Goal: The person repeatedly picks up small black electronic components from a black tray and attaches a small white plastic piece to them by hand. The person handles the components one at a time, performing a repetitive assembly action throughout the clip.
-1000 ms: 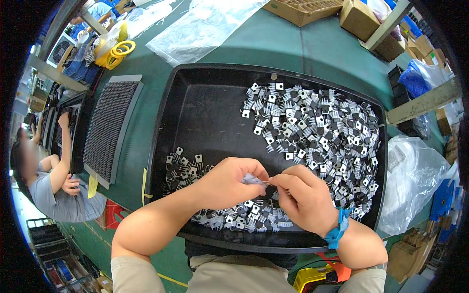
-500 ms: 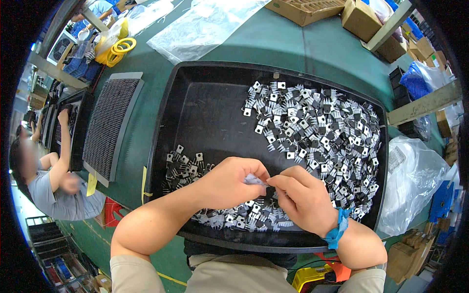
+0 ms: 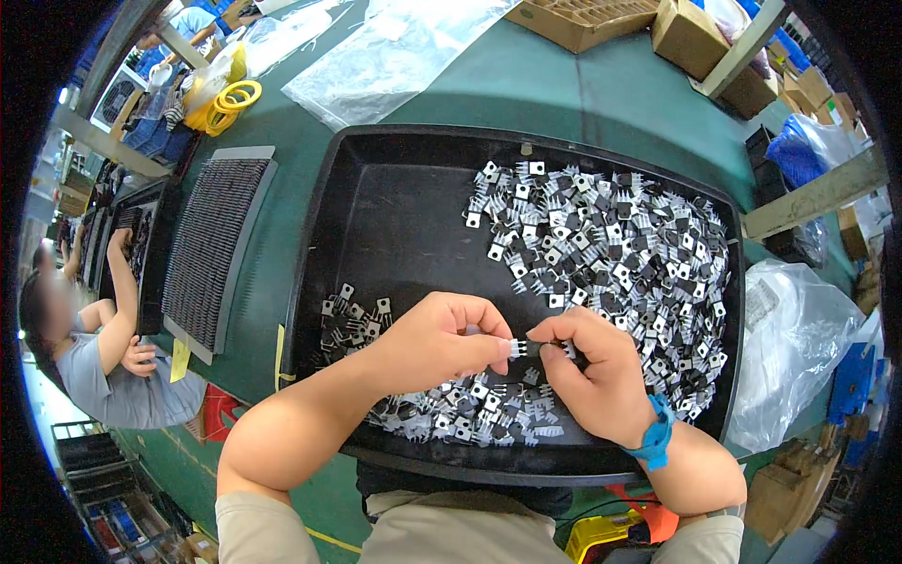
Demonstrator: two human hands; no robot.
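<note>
Over the near part of a black tray (image 3: 404, 216), my left hand (image 3: 446, 340) pinches a small transistor (image 3: 516, 349) between thumb and fingertips. Its silvery legs point right, toward my other hand; most of its body is hidden by the fingers. Just across a small gap is my right hand (image 3: 601, 376), a blue band round its wrist, thumb and forefinger apart. Grey legs of another transistor (image 3: 569, 350) show inside its curve; whether a finger touches it I cannot tell. Loose transistors form a big heap (image 3: 620, 244) on the right and a smaller pile (image 3: 470, 414) near me.
Left of the tray lies a rack (image 3: 214, 244) packed with rows of dark parts. A co-worker (image 3: 122, 376) sits beyond it, reaching into another black tray. Clear plastic bags (image 3: 794, 348) lie right and behind; cardboard boxes (image 3: 691, 42) and a metal post (image 3: 817, 199) stand at the right.
My hands have drawn apart from fingertip contact. The transistor's legs now show at my left fingertips, and the pale plastic-looking piece seen there before is out of sight.
</note>
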